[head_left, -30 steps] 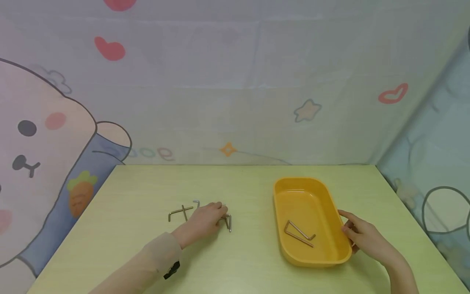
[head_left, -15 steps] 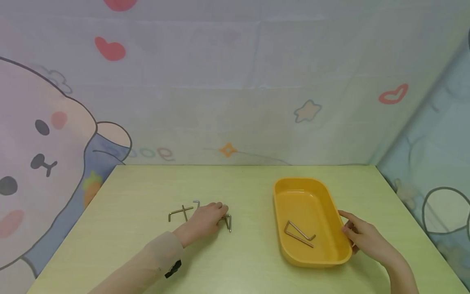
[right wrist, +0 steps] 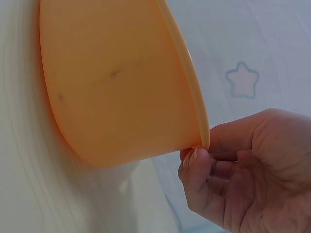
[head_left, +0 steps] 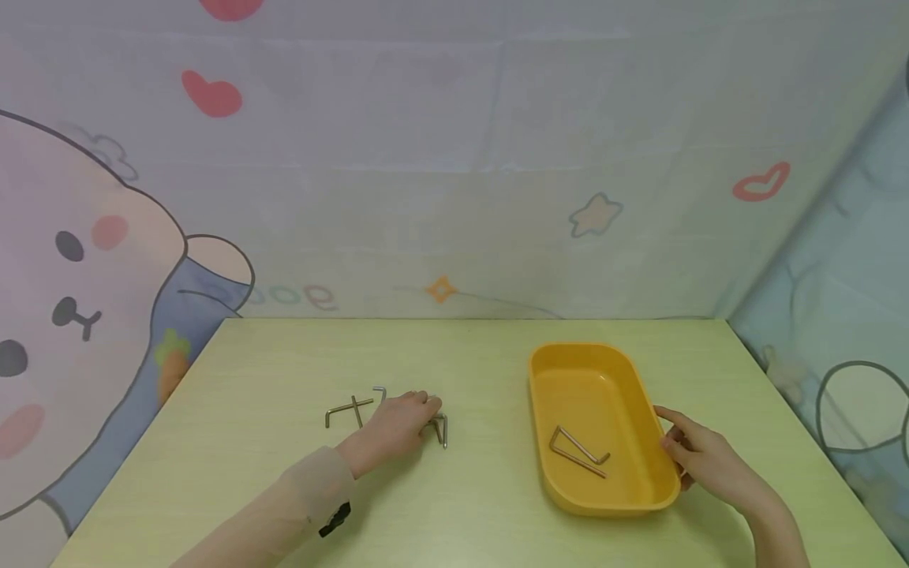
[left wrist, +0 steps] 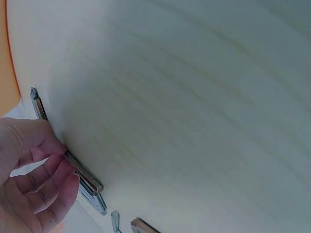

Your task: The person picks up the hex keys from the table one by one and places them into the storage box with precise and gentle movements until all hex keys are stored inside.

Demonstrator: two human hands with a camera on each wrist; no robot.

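Left hand (head_left: 394,424) is down on the table (head_left: 483,371), fingers pinching a hex key (left wrist: 82,174) beneath them. Right hand (head_left: 703,457) grips the orange tray (head_left: 642,394) rim, two hex keys (head_left: 578,451) just inside.

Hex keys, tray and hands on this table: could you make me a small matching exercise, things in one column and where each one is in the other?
Things:
1. left hand
2. right hand
3. bent key pair
4. crossed keys

Places:
A. inside the tray
B. gripping the tray's rim
C. on the bare table, left of the left hand
D. pinching a key on the table

Pairs: 1-D, 2-B, 3-A, 4-C
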